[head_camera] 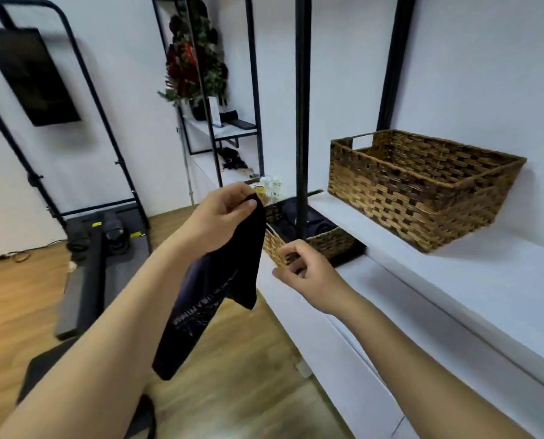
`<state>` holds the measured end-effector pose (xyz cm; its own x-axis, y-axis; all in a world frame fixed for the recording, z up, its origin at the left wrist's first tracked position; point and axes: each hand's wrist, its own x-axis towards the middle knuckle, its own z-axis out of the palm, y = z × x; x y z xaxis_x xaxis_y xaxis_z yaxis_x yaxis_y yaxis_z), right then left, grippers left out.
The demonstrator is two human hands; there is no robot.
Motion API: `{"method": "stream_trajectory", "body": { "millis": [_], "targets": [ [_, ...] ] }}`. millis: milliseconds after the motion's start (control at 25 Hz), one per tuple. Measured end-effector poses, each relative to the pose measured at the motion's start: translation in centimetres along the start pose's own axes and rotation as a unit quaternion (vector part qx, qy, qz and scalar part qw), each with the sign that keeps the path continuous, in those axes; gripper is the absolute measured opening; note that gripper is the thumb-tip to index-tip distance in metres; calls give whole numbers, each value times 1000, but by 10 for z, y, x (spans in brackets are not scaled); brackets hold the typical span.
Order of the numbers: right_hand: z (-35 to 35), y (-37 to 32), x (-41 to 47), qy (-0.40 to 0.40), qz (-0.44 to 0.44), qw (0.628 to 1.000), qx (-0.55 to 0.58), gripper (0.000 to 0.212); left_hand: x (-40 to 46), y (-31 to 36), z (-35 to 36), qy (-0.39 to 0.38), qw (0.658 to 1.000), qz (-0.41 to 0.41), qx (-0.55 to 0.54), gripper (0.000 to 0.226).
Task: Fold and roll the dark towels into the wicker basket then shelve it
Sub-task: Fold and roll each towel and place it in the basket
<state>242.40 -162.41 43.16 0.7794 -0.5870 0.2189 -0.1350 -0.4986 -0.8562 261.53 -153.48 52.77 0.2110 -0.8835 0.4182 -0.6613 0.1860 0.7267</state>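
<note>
My left hand (223, 213) pinches the top corner of a dark towel (220, 286) that hangs down over my forearm, with pale lettering on it. My right hand (302, 267) hovers with loosely curled fingers just in front of a small wicker basket (321, 245) on the lower white shelf; it holds nothing. Dark rolled towels (296, 220) lie inside that basket, partly hidden by a black post. A larger wicker basket (422, 185) with nothing visible inside stands on the upper white shelf to the right.
A black vertical post (303, 122) rises in front of the small basket. The white shelf unit (454, 296) runs along the right. Small bottles (269, 185) stand behind the basket. A black rack (90, 137) and equipment stand on the wooden floor at left.
</note>
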Motion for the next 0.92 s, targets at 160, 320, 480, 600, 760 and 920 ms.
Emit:
{"method": "stream_trajectory", "body": {
  "millis": [160,320,480,600,760,920],
  "targets": [
    [65,-40,30,4,-72,992,108,27,-45,-23,-29,-24,999,-42,9,10],
    [96,-43,30,-9,-58,996,74,9,-79,-32,-57,65,993,-97,-26,9],
    [106,-27,23,-43,-20,999,-12,19,-89,-35,-72,157,981,-110,-32,15],
    [85,10,11,-54,42,995,-72,25,-88,-31,-85,246,962,-110,-51,12],
    [42,43,-2,-63,81,987,-122,12,-78,-37,-114,344,930,-122,-42,17],
    [18,42,-4,-69,56,985,-151,9,-60,-48,-123,364,920,-147,-17,16]
  ]
}}
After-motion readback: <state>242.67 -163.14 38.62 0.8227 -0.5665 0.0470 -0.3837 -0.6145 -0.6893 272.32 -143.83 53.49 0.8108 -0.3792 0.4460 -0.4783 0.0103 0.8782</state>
